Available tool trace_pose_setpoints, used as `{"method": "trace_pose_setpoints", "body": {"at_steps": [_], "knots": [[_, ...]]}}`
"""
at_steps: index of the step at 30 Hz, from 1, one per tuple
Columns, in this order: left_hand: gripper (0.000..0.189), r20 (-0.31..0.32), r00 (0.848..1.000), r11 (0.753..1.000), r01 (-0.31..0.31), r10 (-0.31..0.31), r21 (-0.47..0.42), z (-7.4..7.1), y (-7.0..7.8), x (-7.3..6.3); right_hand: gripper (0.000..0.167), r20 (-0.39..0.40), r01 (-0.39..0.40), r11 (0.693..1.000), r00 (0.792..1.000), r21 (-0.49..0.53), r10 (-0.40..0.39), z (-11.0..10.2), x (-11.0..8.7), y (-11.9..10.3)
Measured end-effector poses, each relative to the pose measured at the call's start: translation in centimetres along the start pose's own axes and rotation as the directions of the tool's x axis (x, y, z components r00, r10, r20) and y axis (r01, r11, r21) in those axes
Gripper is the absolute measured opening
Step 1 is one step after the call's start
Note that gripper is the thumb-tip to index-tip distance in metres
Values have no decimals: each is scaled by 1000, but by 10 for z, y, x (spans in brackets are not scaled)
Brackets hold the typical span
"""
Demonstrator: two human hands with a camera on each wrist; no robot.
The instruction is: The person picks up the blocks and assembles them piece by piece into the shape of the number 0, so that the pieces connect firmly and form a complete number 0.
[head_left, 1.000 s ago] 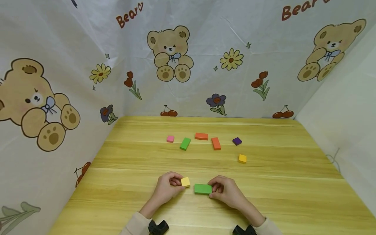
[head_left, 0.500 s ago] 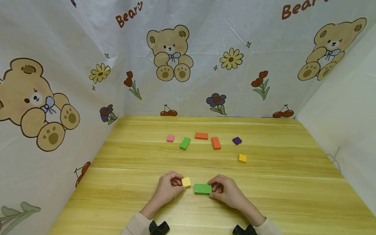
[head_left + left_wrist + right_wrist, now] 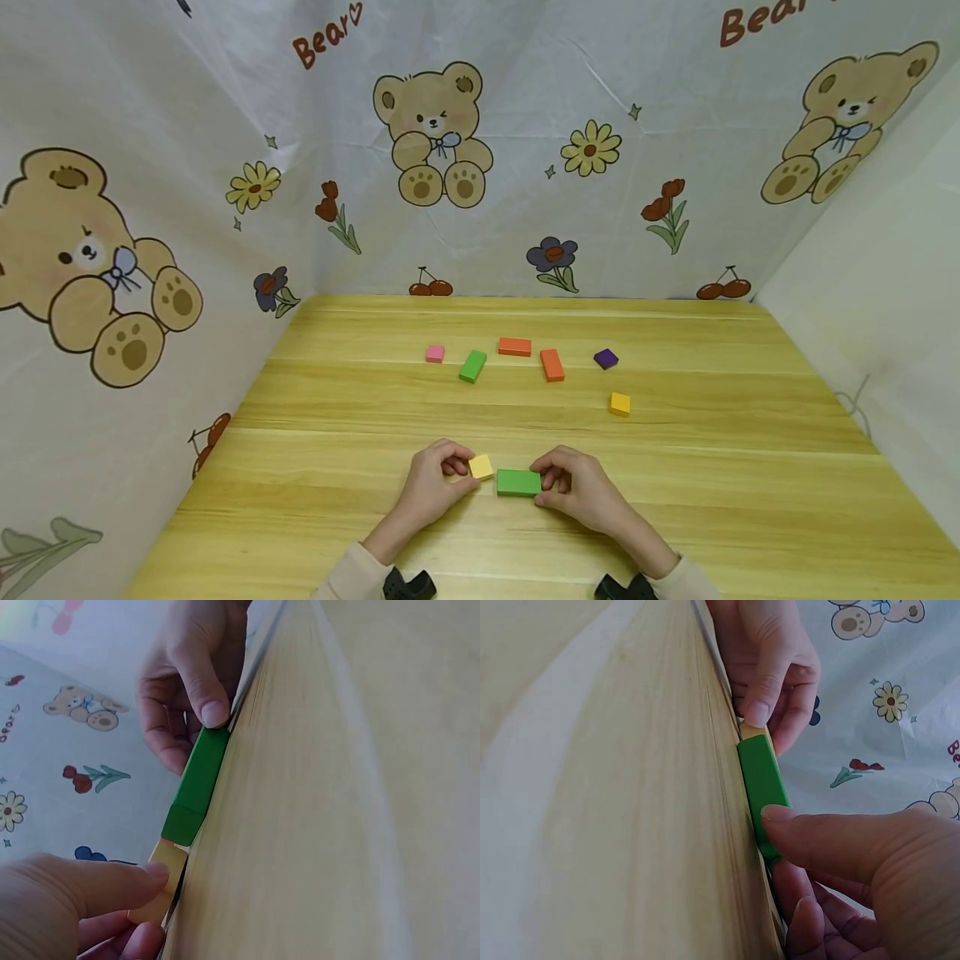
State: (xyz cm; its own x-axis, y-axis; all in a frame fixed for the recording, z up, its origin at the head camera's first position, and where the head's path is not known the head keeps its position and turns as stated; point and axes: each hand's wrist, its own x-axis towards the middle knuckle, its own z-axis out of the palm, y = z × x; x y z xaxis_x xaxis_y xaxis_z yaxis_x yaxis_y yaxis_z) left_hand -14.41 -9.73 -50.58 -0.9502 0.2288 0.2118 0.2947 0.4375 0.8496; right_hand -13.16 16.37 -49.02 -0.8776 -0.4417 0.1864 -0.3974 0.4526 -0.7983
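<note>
Between thumb and fingers, my left hand pinches a small pale yellow block low at the tabletop. To its right, a longer green rectangular block lies flat, and my right hand pinches its right end. A narrow gap shows between the two blocks in the head view. The left wrist view has the thumb on the yellow block, close to the near end of the green block. In the right wrist view the thumb presses the side of the green block.
Farther back on the wooden table lie a pink block, a green block, two orange blocks, a purple block and a darker yellow block. A bear-print cloth hangs behind.
My left hand has slid right with the yellow block, narrowing the gap to the green block. The right hand and its green block have stayed in place.
</note>
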Motion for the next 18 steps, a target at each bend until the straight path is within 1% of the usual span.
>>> {"method": "trace_pose_setpoints", "body": {"at_steps": [3, 6, 9, 18], "knots": [[26, -3, 1000, 999, -14, 14, 33, 1, -1, -1, 29, 5, -7, 1000, 1000, 0, 7, 0, 0, 0], [27, -8, 1000, 998, -14, 15, 55, 3, -1, -1, 29, 6, -5, 1000, 1000, -3, 5, -1, 0, 0], [27, -10, 1000, 998, -3, 4, 61, 4, -1, -1, 29, 7, -5, 1000, 1000, -3, 5, -1, 0, -1], [28, -7, 1000, 998, -3, 3, 66, 5, -1, -1, 29, 7, 2, 1000, 1000, -2, -2, -1, 0, -1]]}}
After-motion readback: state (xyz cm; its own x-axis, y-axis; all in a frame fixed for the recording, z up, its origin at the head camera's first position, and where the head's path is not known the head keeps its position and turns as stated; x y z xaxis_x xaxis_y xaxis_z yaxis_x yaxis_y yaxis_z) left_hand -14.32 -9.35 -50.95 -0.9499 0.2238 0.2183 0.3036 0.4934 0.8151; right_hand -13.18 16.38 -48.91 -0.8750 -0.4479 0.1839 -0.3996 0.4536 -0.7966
